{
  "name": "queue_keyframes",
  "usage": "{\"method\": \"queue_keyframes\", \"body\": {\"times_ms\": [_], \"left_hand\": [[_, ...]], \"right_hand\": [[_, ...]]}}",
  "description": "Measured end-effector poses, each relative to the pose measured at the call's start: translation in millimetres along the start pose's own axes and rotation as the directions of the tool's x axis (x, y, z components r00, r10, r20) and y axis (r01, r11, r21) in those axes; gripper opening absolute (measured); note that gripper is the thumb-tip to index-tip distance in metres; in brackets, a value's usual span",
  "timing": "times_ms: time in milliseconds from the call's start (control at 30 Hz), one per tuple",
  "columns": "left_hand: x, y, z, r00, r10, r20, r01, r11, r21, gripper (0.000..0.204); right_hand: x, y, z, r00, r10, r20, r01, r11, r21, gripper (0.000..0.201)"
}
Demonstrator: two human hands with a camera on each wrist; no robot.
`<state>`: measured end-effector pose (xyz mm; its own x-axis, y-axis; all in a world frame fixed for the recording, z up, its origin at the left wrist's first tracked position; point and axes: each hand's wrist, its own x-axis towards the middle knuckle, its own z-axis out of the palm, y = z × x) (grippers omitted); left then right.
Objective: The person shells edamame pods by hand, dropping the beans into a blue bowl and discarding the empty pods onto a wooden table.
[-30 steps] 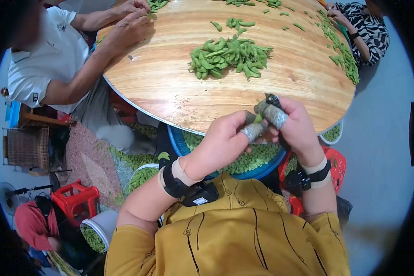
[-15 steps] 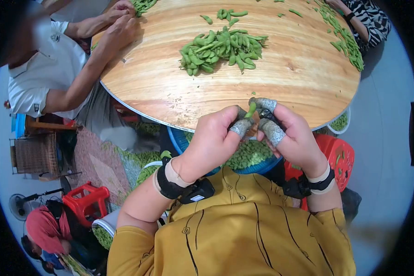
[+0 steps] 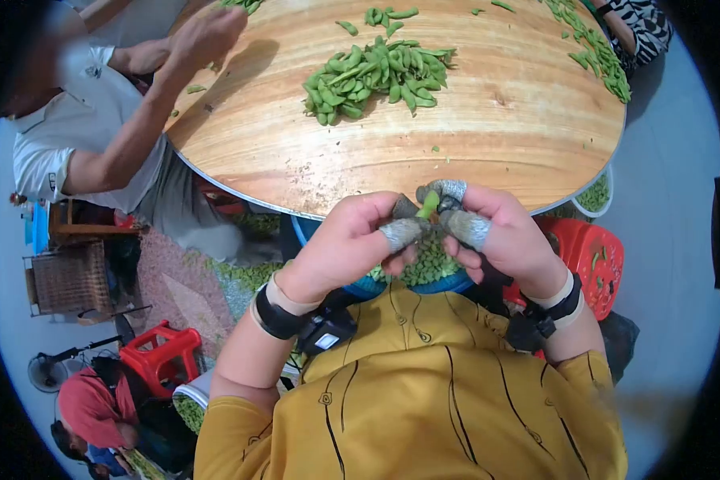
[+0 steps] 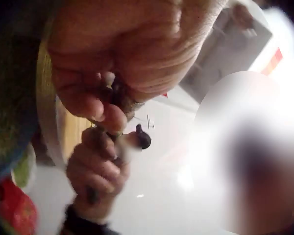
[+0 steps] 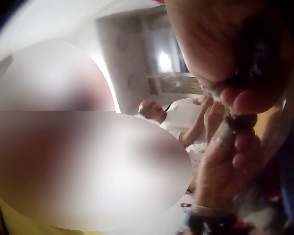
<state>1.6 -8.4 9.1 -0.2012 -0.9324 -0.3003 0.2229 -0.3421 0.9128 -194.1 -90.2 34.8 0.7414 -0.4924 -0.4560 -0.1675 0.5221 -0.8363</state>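
A green edamame pod [image 3: 430,204] stands up between both hands over the table's front edge, in the head view. My left hand [image 3: 348,240] pinches it between thumb and index finger. From the other side my right hand [image 3: 504,236] grips it with bent thumb and fingers. Grey tape wraps the thumbs [image 3: 404,233] and some fingertips of both hands. Below them, a blue basin [image 3: 302,230] of shelled beans [image 3: 434,262] is partly hidden by the hands. In the left wrist view the hands meet fingertip to fingertip; the pod is too dark to make out there.
A heap of pods [image 3: 376,80] lies on the round wooden table [image 3: 472,144], with more along its right edge. Red stools [image 3: 584,256] [image 3: 162,352] stand on both sides. A person in a white shirt [image 3: 88,120] sits at the left; another sits at the far right.
My hands have come closer together on the pod and shifted slightly left in the head view. The white-shirted person's hand has lifted off the table edge. The head view has shifted a little.
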Motion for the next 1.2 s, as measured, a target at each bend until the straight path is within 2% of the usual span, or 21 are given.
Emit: {"method": "queue_keyframes", "body": {"times_ms": [33, 67, 100, 133, 200, 367, 433, 467, 500, 533, 567, 600, 633, 700, 733, 800, 867, 933, 967, 1133, 1200], "left_hand": [[0, -2, 3, 1.0, -0.002, -0.001, 0.002, 1.0, 0.0, 0.011], [0, -5, 6, 0.978, 0.193, -0.075, -0.151, 0.914, 0.376, 0.012], [0, -6, 9, 0.918, 0.391, -0.068, -0.234, 0.671, 0.704, 0.016], [1, -6, 11, 0.918, 0.39, -0.07, -0.231, 0.671, 0.705, 0.016], [2, -5, 12, 0.742, 0.666, 0.076, -0.26, 0.182, 0.948, 0.024], [4, -6, 17, 0.708, 0.703, 0.062, -0.261, 0.179, 0.948, 0.021], [7, -15, 15, 0.72, 0.692, -0.054, -0.37, 0.448, 0.814, 0.011], [6, -15, 15, 0.723, 0.69, -0.048, -0.373, 0.448, 0.813, 0.011], [5, -10, 13, 0.901, 0.374, -0.22, -0.276, 0.885, 0.375, 0.01], [3, -7, 11, 0.985, -0.018, -0.169, -0.014, 0.982, -0.187, 0.014], [1, -7, 8, 0.998, -0.024, -0.064, -0.001, 0.931, -0.365, 0.017], [0, -7, 9, 0.998, -0.024, -0.063, -0.001, 0.931, -0.366, 0.017], [-1, -6, 9, 0.998, -0.019, -0.058, 0.007, 0.981, -0.196, 0.016], [-4, -3, 11, 1.0, 0.014, -0.018, -0.011, 0.988, 0.154, 0.013], [-4, -4, 12, 1.0, 0.015, -0.018, -0.012, 0.988, 0.154, 0.013], [-6, -7, 15, 0.982, 0.187, 0.031, -0.175, 0.832, 0.526, 0.012], [-13, -2, 13, 0.99, 0.135, 0.04, -0.137, 0.85, 0.508, 0.012], [-25, -4, 9, 0.996, 0.062, 0.071, -0.083, 0.932, 0.353, 0.014], [-32, 1, 12, 1.0, -0.013, -0.01, 0.015, 0.971, 0.238, 0.017], [-39, -24, -3, 0.955, 0.02, -0.295, 0.105, 0.91, 0.401, 0.015], [-34, -27, 3, 0.917, 0.336, -0.214, -0.078, 0.678, 0.731, 0.009]], "right_hand": [[1, 2, 2, 1.0, 0.001, 0.001, -0.001, 1.0, 0.002, 0.032], [1, 6, 5, 0.998, -0.049, -0.039, 0.044, 0.991, -0.128, 0.034], [1, 8, 8, 0.992, -0.104, -0.071, 0.083, 0.963, -0.256, 0.037], [1, 8, 10, 0.992, -0.104, -0.068, 0.083, 0.964, -0.254, 0.037], [-1, 7, 13, 0.975, -0.2, -0.1, 0.157, 0.93, -0.334, 0.039], [0, 9, 15, 0.977, -0.183, -0.111, 0.156, 0.963, -0.219, 0.041], [1, 18, 15, 0.973, -0.199, -0.116, 0.178, 0.969, -0.17, 0.041], [1, 22, 14, 0.968, -0.219, -0.121, 0.197, 0.965, -0.173, 0.04], [1, 24, 13, 0.962, -0.241, -0.126, 0.217, 0.96, -0.178, 0.039], [0, 25, 11, 0.962, -0.241, -0.131, 0.216, 0.96, -0.177, 0.039], [0, 25, 9, 0.964, -0.239, -0.12, 0.218, 0.962, -0.162, 0.036], [0, 25, 8, 0.965, -0.238, -0.108, 0.221, 0.964, -0.147, 0.034], [3, 28, 7, 0.965, -0.237, -0.109, 0.221, 0.964, -0.147, 0.034], [13, 34, 4, 0.797, -0.589, -0.135, 0.496, 0.765, -0.411, 0.027], [12, 28, 2, 0.797, -0.589, -0.134, 0.496, 0.764, -0.412, 0.027], [8, 11, -3, 0.883, -0.468, 0.036, 0.346, 0.597, -0.724, 0.022], [9, 7, -3, 0.897, -0.438, 0.055, 0.302, 0.517, -0.801, 0.024], [6, 7, 5, 0.842, -0.499, 0.203, 0.401, 0.329, -0.855, 0.022], [9, 16, 7, 0.77, -0.59, 0.244, 0.452, 0.233, -0.861, 0.023], [6, 37, 14, 0.783, -0.588, 0.203, 0.387, 0.204, -0.899, 0.018], [0, 35, 18, 0.771, -0.62, 0.145, 0.319, 0.18, -0.93, 0.019]]}}
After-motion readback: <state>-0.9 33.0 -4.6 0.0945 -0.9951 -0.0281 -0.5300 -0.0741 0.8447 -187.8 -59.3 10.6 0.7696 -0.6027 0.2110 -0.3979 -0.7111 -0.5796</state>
